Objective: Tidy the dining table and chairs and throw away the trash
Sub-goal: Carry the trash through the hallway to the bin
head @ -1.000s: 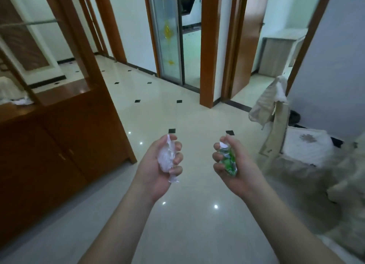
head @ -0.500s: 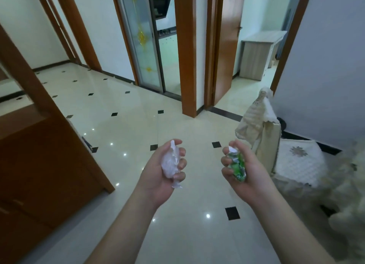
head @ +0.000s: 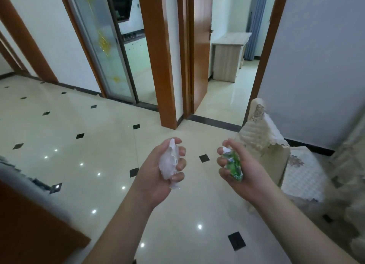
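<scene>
Both arms are stretched out in front at about the same height, palms turned up and inward toward each other, with a gap of floor between them. The left hand (head: pixel 158 171) has its fingers curled round a crumpled white wrapper (head: pixel 168 165), thumb on the top edge, and a little tail of the plastic pokes out under the pinky side. The right hand (head: pixel 240 169) is doing the same thing with a crumpled green wrapper (head: pixel 234 166): fingers wrapped over it from the left, a white corner sticking out the top by the index finger. So both are closed tight on trash, nothing loose.

Below the hands is a glossy cream tile floor (head: pixel 110 149) with small black diamond insets. Just past the right hand, a bit further right, there's a chair (head: pixel 276 159) with a beige lacy cover draped over its back and seat. Ahead of the hands is a wooden door frame (head: pixel 158 56), with a frosted glass sliding door (head: pixel 100 42) further left of it. Down by the left forearm there's a brown wooden cabinet (head: pixel 29 230) corner.
</scene>
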`<state>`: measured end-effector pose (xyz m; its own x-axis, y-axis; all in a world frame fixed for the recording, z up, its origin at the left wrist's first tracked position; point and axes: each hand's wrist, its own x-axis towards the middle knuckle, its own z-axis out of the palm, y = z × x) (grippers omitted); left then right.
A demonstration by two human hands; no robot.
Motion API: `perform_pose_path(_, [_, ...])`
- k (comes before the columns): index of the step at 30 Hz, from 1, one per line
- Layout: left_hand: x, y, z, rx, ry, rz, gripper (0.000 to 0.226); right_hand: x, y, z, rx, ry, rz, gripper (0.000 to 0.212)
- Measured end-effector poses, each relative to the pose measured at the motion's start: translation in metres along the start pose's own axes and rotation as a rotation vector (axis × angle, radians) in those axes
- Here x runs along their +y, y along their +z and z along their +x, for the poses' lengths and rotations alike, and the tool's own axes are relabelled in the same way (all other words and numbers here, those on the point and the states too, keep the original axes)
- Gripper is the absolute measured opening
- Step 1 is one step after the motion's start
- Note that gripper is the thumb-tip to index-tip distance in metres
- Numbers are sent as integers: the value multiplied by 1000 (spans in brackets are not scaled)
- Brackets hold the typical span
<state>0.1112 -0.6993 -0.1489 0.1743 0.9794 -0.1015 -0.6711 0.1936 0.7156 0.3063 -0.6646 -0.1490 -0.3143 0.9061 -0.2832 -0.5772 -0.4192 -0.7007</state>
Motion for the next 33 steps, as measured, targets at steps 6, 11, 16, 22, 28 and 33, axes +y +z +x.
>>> perform_pose_path(6, [46, -16, 96, -54, -13, 40, 19, -13, 11, 77, 56, -26, 34, 9])
perform_pose_path(11, [59, -37, 179, -126, -54, 22, 28, -41, -2, 143, 89, -42, 114, 10])
perform_pose_path(16, [57, -45, 269, -123, -129, 35, 31, -71, -18, 216, 107, -76, 91, 11])
perform_pose_path(22, [68, -34, 373, -126, -177, 51, 50, -129, -21, 304, 138, -86, 22, 12])
perform_pose_path(28, [81, -36, 460, -59, -156, 4, 45, -165, -18, 390, 160, -62, 73, 12])
perform_pose_path(33, [90, -63, 529, -19, -76, -68, 50, -175, -21, 460, 140, -80, 215, 13])
